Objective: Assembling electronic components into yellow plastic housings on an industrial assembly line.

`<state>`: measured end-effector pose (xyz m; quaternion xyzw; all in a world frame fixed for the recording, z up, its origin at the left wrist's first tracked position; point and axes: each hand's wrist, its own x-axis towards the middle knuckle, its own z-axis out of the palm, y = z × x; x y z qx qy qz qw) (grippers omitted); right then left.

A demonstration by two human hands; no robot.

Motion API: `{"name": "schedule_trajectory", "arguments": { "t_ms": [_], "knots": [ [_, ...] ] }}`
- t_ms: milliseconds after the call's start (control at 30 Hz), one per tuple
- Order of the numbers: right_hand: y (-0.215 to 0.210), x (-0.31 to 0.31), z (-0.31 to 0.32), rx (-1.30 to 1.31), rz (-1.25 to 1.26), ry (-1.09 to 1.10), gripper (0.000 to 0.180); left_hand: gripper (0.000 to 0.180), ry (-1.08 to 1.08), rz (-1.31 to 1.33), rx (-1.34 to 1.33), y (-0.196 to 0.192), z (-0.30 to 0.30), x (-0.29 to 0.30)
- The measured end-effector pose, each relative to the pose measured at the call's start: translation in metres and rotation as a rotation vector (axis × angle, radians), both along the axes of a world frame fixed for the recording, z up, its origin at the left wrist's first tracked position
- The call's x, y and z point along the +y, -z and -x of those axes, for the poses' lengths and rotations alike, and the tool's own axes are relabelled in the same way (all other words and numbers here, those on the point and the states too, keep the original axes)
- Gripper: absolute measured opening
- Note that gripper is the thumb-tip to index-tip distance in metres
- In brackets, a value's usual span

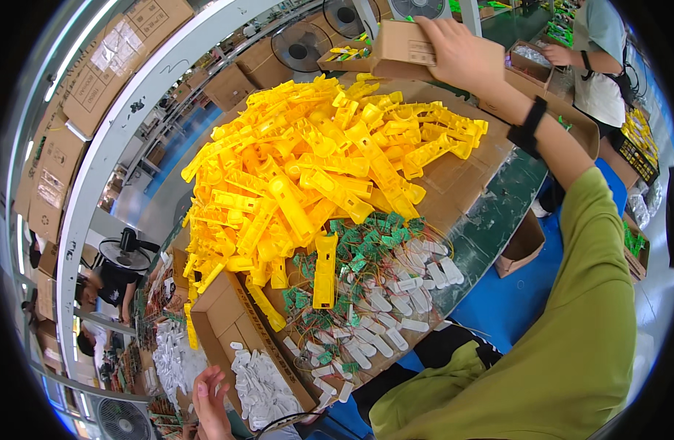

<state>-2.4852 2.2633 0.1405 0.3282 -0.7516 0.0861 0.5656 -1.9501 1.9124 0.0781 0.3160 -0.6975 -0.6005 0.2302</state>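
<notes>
My right hand (458,55) is stretched out to the far right of the table and grips a small brown cardboard box (404,45) over its upper edge; the thumb is hidden. At the lower left my left hand (211,403) is raised with its fingers loosely bent and apart, holding nothing that shows. Beside it stands an open cardboard box (234,315) with many small white plastic pieces (262,385) inside. A large heap of yellow plastic housings (300,172) covers the middle of the table. One yellow housing (324,271) lies at the heap's near edge.
Nearer me lie green circuit boards (377,238) with thin wires and white oblong parts (381,341). An open carton (520,246) stands below the table's right edge. Another person (597,66) is at the far right. A fan (126,251) stands left.
</notes>
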Motion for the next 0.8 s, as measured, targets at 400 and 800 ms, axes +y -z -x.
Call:
{"name": "schedule_trajectory", "arguments": {
  "t_ms": [400, 800],
  "knots": [
    [0.091, -0.123, 0.184, -0.11, -0.022, 0.098, 0.052, 0.038, -0.249, 0.041, -0.176, -0.002, -0.008, 0.025],
    [0.066, -0.077, 0.127, -0.373, -0.252, -0.265, 0.063, 0.038, -0.143, 0.045, -0.279, -0.009, 0.051, 0.041]
  ]
}}
